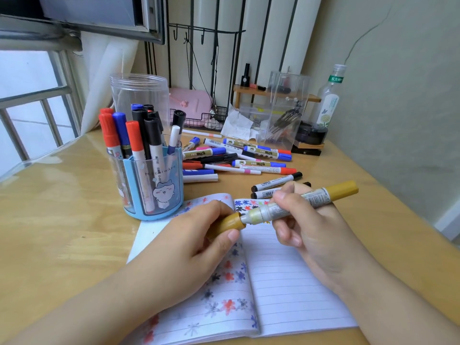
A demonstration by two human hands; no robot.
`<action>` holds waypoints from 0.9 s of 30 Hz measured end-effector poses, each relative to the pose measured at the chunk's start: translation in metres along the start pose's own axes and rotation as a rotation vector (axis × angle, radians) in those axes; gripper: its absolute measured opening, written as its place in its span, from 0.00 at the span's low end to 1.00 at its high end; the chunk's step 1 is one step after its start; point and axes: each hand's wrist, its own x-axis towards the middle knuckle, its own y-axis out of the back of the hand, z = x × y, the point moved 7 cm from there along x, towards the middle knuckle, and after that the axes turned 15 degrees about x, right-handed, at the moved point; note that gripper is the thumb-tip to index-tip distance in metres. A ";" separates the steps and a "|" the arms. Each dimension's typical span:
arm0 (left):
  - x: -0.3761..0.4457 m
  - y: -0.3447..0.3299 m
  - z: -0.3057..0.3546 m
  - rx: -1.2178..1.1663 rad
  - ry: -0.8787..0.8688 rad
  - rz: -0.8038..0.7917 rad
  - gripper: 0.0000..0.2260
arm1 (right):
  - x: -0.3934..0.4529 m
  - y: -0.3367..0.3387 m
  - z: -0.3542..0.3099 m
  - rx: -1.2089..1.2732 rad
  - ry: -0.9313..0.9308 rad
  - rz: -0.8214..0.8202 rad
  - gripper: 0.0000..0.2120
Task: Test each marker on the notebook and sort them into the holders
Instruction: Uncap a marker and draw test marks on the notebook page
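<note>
Left hand [199, 242] pinches the gold cap [227, 224]; right hand [306, 220] grips the gold marker [298, 204] above the open notebook [286, 282]. Blue holder [151, 180] stands left, loose markers [239, 158] behind, clear jar [140, 95] beyond.

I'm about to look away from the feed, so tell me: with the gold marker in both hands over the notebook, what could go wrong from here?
1. The left hand grips the cap and the right hand the gold marker; a sudden release could smear ink on fingers or the notebook.
2. The blue holder stands close beside the left hand, packed with tall markers; a jerk might tip it.
3. Two loose black markers lie just behind the right hand and could be knocked away.
</note>
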 end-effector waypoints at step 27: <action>0.000 0.023 0.003 0.045 0.066 0.171 0.09 | -0.007 -0.024 0.019 0.059 -0.095 -0.060 0.15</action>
